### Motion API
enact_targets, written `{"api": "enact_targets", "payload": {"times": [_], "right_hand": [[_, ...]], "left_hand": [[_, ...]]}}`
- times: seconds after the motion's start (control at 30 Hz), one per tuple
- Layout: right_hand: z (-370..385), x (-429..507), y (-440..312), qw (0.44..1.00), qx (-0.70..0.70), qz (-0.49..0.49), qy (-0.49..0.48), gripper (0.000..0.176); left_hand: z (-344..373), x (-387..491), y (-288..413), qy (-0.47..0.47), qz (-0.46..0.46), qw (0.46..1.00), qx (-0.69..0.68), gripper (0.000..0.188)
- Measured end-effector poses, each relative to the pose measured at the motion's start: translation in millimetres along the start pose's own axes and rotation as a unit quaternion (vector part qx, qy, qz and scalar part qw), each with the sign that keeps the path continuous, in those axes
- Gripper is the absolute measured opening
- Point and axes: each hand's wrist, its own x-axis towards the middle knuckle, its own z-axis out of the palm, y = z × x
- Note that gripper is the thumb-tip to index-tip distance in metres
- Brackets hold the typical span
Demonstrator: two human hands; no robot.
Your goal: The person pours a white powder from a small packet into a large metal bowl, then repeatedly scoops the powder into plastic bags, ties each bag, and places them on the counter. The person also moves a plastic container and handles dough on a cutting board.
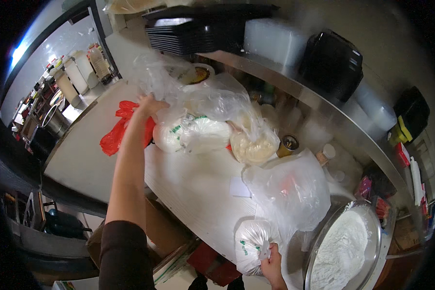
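My right hand [272, 266] grips the gathered neck of a white plastic bag with green print [247, 246], full and rounded, at the table's near edge. Stretched out to the back left, my left hand [151, 105] touches a clear plastic bag [156, 81]; whether its fingers grip the film I cannot tell. Beside that wrist lies a red plastic bag [110, 139]. More filled white bags [206, 136] sit right of it, next to a clear bag with pale yellowish contents [255, 146]. A large translucent bag [293, 188] stands behind the bag in my right hand.
A steel bowl of white powder [342, 250] is at the right. An open tin [288, 145] and a lidded jar [325, 154] stand below a metal shelf [293, 81] holding black trays [181, 38] and containers. A cardboard box [166, 224] is below the table [188, 181].
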Motion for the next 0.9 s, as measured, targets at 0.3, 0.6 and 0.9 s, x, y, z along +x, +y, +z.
{"api": "enact_targets", "payload": {"times": [0.3, 0.6, 0.9], "right_hand": [[1.1, 0.8, 12.4, 1.000, -0.006, -0.019, -0.005, 0.030], [-0.5, 2.8, 8.5, 1.000, -0.002, -0.023, -0.014, 0.025], [-4.7, 5.2, 4.7, 0.998, 0.039, 0.004, -0.051, 0.024]], "left_hand": [[53.3, -92.7, 121.7, 0.052, 0.379, 0.923, 0.045, 0.047], [38.2, -15.4, 18.1, 0.123, 0.183, 0.922, 0.317, 0.025], [71.3, -89.2, 32.1, 0.172, 0.197, 0.925, 0.275, 0.050]]}}
